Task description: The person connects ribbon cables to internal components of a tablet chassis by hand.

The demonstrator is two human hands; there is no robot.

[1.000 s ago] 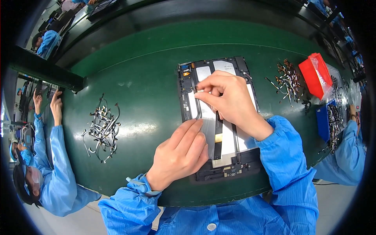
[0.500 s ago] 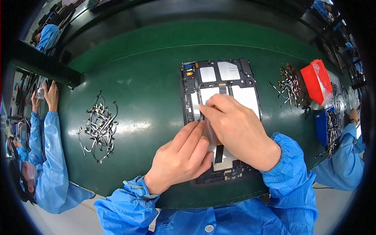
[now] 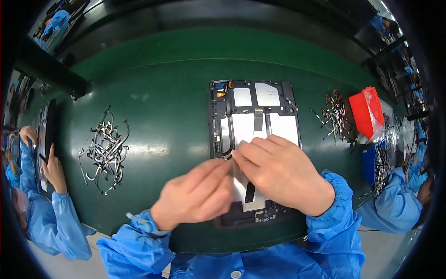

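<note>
An opened tablet-like device [image 3: 242,122] lies on the green table in front of me, its silver battery panels and black frame showing. Down its left part runs a thin black cable [image 3: 232,132], which bends to the left near my fingertips. My right hand [image 3: 281,176] rests over the device, thumb and fingers pinched on this cable. Closed at the cable's bend, my left hand [image 3: 197,191] has its fingertips against it; their exact contact is partly hidden. Between the hands, a translucent strip [image 3: 239,174] lies over the lower battery area. Both hands cover the device's lower left.
Left on the table [image 3: 162,111] lies a tangled pile of short cables [image 3: 106,152]. Another cable pile [image 3: 335,114] is at the right, beside a red bin [image 3: 367,113] and a blue bin [image 3: 370,165]. A co-worker's hand [image 3: 55,172] is at a dark panel [image 3: 46,139] far left.
Both hands have moved nearer to me along the cable, uncovering more of the upper device. My left hand has shifted left. The whole view has shifted slightly. The left co-worker's hands now touch a dark panel.
</note>
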